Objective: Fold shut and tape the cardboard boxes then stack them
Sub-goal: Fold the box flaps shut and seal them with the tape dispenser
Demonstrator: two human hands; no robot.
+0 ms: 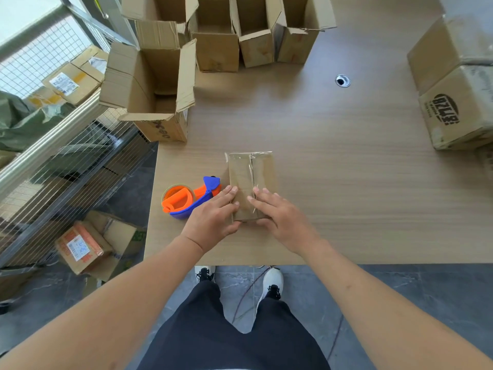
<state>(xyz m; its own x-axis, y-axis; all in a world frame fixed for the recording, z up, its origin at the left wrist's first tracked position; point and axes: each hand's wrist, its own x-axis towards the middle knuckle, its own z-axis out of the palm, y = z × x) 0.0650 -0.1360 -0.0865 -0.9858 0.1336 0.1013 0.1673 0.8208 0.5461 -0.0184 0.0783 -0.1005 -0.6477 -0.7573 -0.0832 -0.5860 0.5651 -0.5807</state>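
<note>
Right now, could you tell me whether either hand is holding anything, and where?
Both hands, left and right, press flat on the near end of the small taped box; nothing is gripped.

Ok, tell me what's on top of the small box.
Both hands: the left hand and right hand rest flat on the small box, over clear tape along its seam. Its contents are hidden.
</note>
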